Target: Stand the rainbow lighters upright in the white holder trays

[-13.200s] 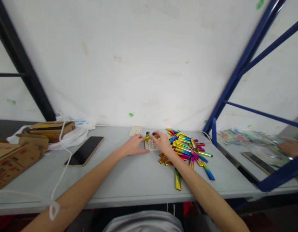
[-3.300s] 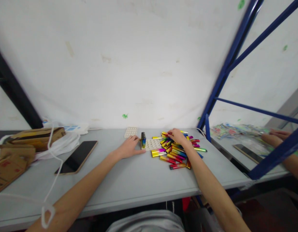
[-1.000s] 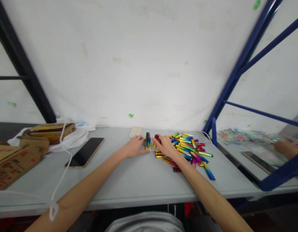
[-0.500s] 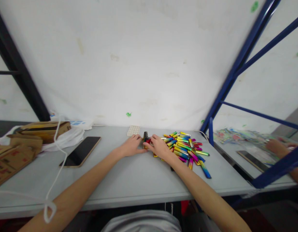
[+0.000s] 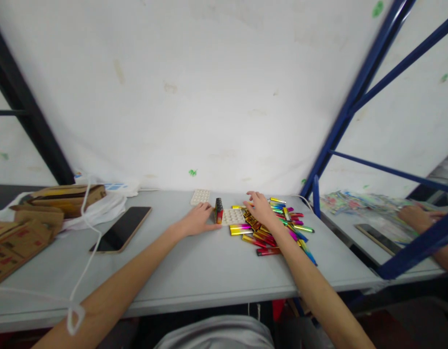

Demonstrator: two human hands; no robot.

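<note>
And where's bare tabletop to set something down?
Bare tabletop: between the forearms, on the near side of the tray with upright lighters, and between smartphone and left hand. Crowded: the lighter pile beneath the right hand, and around cardboard boxes.

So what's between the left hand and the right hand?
Left to right, the head view shows upright lighters, then an uncovered stretch of pale tray, then some loose lighters.

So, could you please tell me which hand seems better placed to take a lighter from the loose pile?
Probably the right hand: it is over the loose pile, while the left hand is beside the standing lighters at the left end of the tray, farther from the pile.
</note>
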